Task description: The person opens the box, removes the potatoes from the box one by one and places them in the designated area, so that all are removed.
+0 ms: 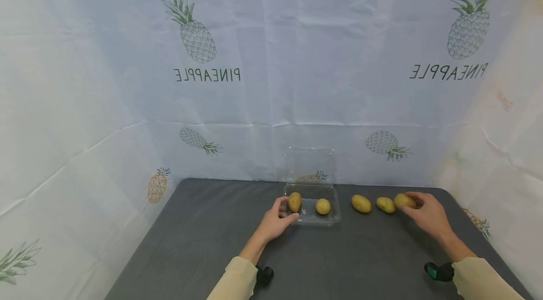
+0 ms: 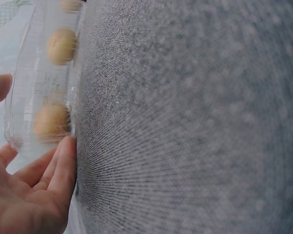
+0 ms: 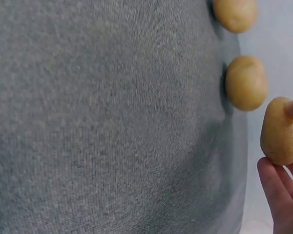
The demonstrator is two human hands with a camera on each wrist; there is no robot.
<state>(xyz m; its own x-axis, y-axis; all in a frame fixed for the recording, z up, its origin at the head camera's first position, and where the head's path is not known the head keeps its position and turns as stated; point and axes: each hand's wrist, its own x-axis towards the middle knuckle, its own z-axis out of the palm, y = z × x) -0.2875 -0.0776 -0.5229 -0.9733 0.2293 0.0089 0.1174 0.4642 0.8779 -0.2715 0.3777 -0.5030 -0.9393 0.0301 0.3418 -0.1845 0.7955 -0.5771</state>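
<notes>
A clear plastic clamshell box [image 1: 316, 220] stands at the back of the table, its lid [image 1: 309, 161] raised. Inside lie two potatoes, one at the left [image 1: 294, 202] and one at the right [image 1: 323, 206]. My left hand [image 1: 273, 222] holds the box by its front left corner, thumb at the front and fingertips [image 2: 66, 146] against the side wall. To the right, my right hand [image 1: 428, 215] pinches a potato [image 3: 282, 131] between thumb and fingers, just above the table. Beside it rest two more potatoes, a nearer one [image 1: 385, 205] and one closer to the box [image 1: 361, 203].
A dark grey cloth covers the table [image 1: 339, 262]. White fabric printed with pineapples [image 1: 198, 41] hangs behind the table and at both sides, close to the box's raised lid. Black straps with small devices [image 1: 439, 271] sit on both wrists.
</notes>
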